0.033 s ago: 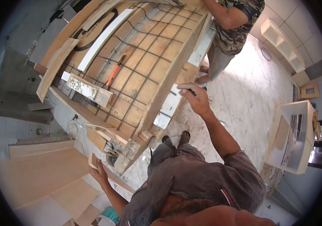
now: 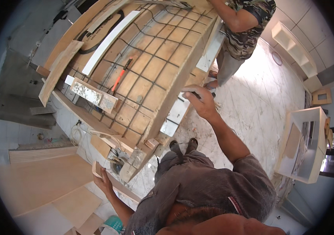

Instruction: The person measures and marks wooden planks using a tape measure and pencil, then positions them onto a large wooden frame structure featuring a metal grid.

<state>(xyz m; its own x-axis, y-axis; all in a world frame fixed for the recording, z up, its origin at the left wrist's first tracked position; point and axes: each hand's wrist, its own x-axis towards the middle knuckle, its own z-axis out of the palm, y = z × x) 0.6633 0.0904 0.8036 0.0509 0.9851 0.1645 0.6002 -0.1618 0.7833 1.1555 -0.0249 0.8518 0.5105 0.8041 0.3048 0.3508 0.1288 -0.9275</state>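
Note:
My left hand (image 2: pixel 103 181) is closed on the edge of a wooden board (image 2: pixel 123 189), which slants down beside my body. My right hand (image 2: pixel 202 102) is raised next to the near right side of a wooden formwork box (image 2: pixel 166 92). Its fingers are curled toward the thumb, with a small dark thing between them that I cannot make out. A grid of thin steel bars (image 2: pixel 140 74) lies inside the box. An orange-handled tool (image 2: pixel 117 81) rests on that grid, near a short stained wood block (image 2: pixel 93 95).
A co-worker in a camouflage shirt (image 2: pixel 249 35) stands at the box's far right. A white strip (image 2: pixel 110 43) lies along the box's left part. Plywood sheets (image 2: pixel 42 180) and a teal bucket (image 2: pixel 113 224) are at lower left. A cabinet frame (image 2: pixel 282 145) stands at right.
My right hand has tipped slightly, its fingers curling a little more and sitting a bit further left. My left hand still holds the wooden board, almost unmoved. The view has shifted slightly.

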